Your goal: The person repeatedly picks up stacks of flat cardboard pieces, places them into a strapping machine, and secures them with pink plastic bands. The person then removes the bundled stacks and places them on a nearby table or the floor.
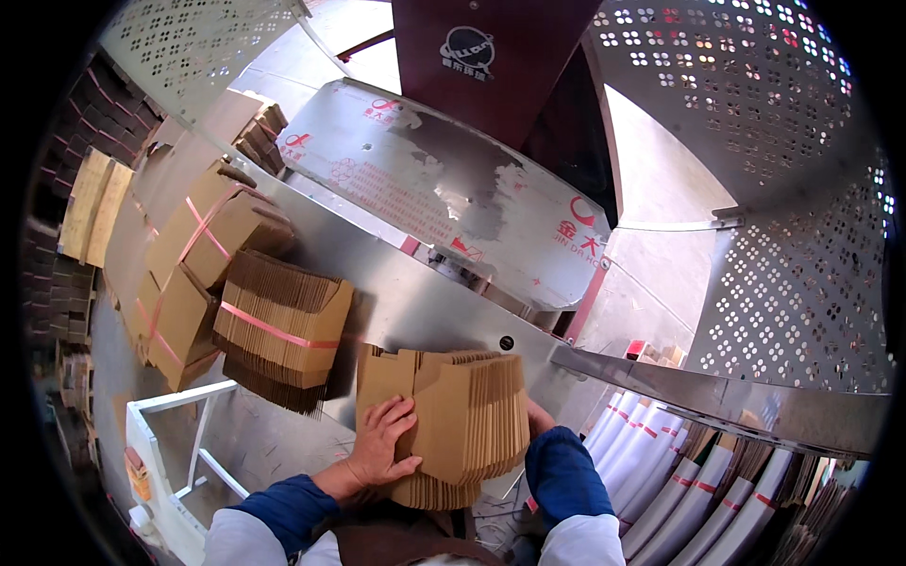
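A thick stack of flat brown cardboard blanks point(462, 415) stands on edge against the steel machine table point(406, 302), held between both hands. My left hand point(380, 441) lies flat on the stack's near face, fingers spread. My right hand point(538, 415) is mostly hidden behind the stack's right end; only a bit of it shows above the blue sleeve. Both hands press the stack from opposite sides.
Strapped bundles of cardboard blanks point(280, 328) with pink bands pile up to the left. A white metal frame point(179, 453) stands at lower left. Rolled white sheets point(661, 472) lie at lower right under a steel rail. Perforated metal guards point(774, 113) curve overhead.
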`<state>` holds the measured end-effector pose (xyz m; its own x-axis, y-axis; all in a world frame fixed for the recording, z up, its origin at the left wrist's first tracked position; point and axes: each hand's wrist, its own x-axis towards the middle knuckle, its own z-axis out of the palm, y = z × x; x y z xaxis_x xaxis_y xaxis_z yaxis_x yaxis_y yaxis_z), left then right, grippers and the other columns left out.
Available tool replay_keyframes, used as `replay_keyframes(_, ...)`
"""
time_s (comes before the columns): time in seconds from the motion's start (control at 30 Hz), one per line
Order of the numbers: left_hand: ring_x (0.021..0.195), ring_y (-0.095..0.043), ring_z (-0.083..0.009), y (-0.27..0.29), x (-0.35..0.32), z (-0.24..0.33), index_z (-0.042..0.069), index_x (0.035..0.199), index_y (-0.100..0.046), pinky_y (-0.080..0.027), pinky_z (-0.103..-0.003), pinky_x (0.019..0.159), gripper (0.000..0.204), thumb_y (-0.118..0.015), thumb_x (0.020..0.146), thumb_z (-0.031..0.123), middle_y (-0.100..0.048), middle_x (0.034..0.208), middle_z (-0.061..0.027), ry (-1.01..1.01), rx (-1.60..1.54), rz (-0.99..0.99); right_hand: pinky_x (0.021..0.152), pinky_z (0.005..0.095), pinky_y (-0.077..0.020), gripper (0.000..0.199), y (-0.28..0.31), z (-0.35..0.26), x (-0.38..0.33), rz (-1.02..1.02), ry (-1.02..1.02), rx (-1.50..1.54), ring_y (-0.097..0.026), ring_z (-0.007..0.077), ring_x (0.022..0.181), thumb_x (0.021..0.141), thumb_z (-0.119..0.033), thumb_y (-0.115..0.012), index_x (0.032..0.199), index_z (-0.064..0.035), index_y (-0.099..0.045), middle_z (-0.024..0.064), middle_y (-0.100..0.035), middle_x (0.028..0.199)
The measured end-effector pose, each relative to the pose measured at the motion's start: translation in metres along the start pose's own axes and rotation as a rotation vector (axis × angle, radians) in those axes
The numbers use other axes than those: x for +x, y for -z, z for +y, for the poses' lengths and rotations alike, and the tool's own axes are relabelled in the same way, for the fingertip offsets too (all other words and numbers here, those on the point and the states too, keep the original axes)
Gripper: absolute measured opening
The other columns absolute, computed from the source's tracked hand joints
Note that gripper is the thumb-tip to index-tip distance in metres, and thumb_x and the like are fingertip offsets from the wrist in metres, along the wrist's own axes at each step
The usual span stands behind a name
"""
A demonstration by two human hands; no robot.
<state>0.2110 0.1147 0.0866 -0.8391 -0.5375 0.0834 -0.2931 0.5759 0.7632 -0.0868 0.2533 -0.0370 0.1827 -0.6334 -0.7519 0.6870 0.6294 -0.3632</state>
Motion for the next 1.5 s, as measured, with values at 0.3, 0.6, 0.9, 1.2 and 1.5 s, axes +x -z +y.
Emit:
replay_keyframes(0.3, 0.133, -0.035, -0.0423, 0.001, 0.003, -0.028, 0.005, 0.134, -0.043, -0.028, -0.054, 0.107, 0.064, -0.06, 0.083, 0.04, -0.04, 0.143, -0.0199, -0.176, -0.218, -0.083, 0.086, 0.0345, -0.0495, 0.045, -0.019, 0.03, -0.079, 0.185, 0.221, -0.245, -0.059, 0.0168, 0.106, 0.097, -0.036, -0.053, 0.125, -0.0005, -0.055, 0.0088, -0.062, 0.12)
replay_keyframes(0.6, 0.143, -0.022, -0.0356, 0.048, 0.041, -0.052, -0.001, 0.147, -0.021, -0.02, -0.039, 0.117, 0.086, -0.063, 0.074, 0.014, -0.025, 0.152, -0.0222, 0.204, -0.462, -0.429, 0.087, 0.0396, -0.0472, 0.049, -0.115, -0.009, -0.124, 0.916, 0.382, -0.705, -0.062, 0.0356, 0.101, 0.097, -0.043, -0.046, 0.125, -0.0034, -0.054, 0.0233, -0.063, 0.108)
replay_keyframes(0.9, 0.145, -0.016, -0.0311, 0.078, 0.05, -0.051, 0.001, 0.151, -0.008, -0.017, -0.035, 0.118, 0.115, -0.08, 0.064, 0.021, -0.017, 0.155, -0.0212, 0.229, -0.367, -0.518, 0.096, 0.038, -0.0437, 0.064, -0.128, -0.011, -0.132, 0.724, 0.49, -0.771, -0.058, 0.0336, 0.114, 0.09, -0.031, -0.061, 0.143, -0.0072, -0.035, 0.0211, -0.059, 0.122)
replay_keyframes(1.2, 0.146, -0.01, -0.0333, 0.034, 0.041, -0.076, 0.001, 0.151, -0.005, -0.013, -0.038, 0.119, 0.133, -0.092, 0.054, 0.03, -0.012, 0.156, -0.0209, 0.154, -0.409, -0.34, 0.115, 0.0356, -0.0231, 0.119, -0.101, -0.005, -0.133, 0.305, 0.582, -0.954, -0.026, 0.0302, 0.142, 0.063, -0.024, -0.087, 0.151, -0.0025, -0.01, 0.0181, -0.019, 0.155)
replay_keyframes(1.5, 0.143, -0.021, -0.0336, 0.026, 0.051, -0.075, -0.002, 0.149, -0.011, -0.019, -0.038, 0.117, 0.133, -0.093, 0.05, 0.032, -0.022, 0.153, -0.0213, 0.218, -0.406, -0.322, 0.108, 0.038, -0.0365, 0.118, -0.093, 0.01, -0.101, 0.484, 0.614, -1.045, -0.037, 0.0374, 0.134, 0.062, -0.015, -0.086, 0.151, -0.0076, -0.01, 0.0194, -0.029, 0.151)
